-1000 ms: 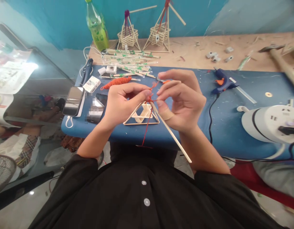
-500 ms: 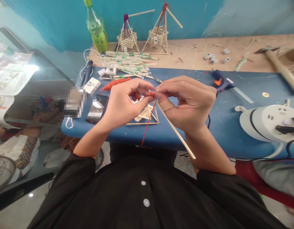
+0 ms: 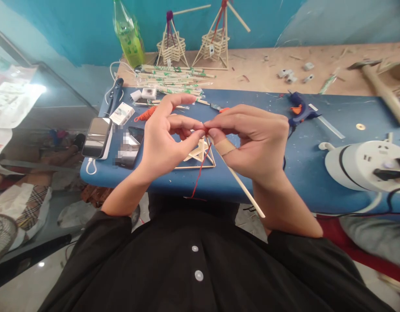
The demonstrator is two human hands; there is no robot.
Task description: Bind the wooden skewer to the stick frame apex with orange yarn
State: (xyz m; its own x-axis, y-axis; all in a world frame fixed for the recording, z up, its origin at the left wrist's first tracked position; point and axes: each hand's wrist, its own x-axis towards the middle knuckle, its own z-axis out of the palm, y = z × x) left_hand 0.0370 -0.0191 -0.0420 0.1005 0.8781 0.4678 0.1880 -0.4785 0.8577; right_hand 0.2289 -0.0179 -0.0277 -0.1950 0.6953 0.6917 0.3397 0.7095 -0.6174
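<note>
My left hand [image 3: 169,141] pinches red string [image 3: 200,174] between thumb and a fingertip, its index finger raised away. Closed beside it, my right hand [image 3: 256,143] pinches the same string at the top of a small wooden stick frame [image 3: 200,152]. A strip of tape wraps the right thumb. From the tied top a loose wooden stick [image 3: 247,193] slants down to the right, under my right hand. The string's tail hangs toward the table's front edge. Fingers hide the knot and much of the frame. A skein of orange-red string [image 3: 145,114] lies behind my left hand.
Two finished-looking stick models [image 3: 171,47] stand at the back beside a green bottle [image 3: 131,41]. Wrapped sticks [image 3: 177,81] lie in front. Left are phones [image 3: 97,138]; right are a glue gun [image 3: 300,109], a hammer [image 3: 382,89] and a white power socket tower [image 3: 356,167].
My left index finger has lifted up and away from the string. Both hands still meet at the frame's top. The view has shifted slightly, with the back objects a little higher.
</note>
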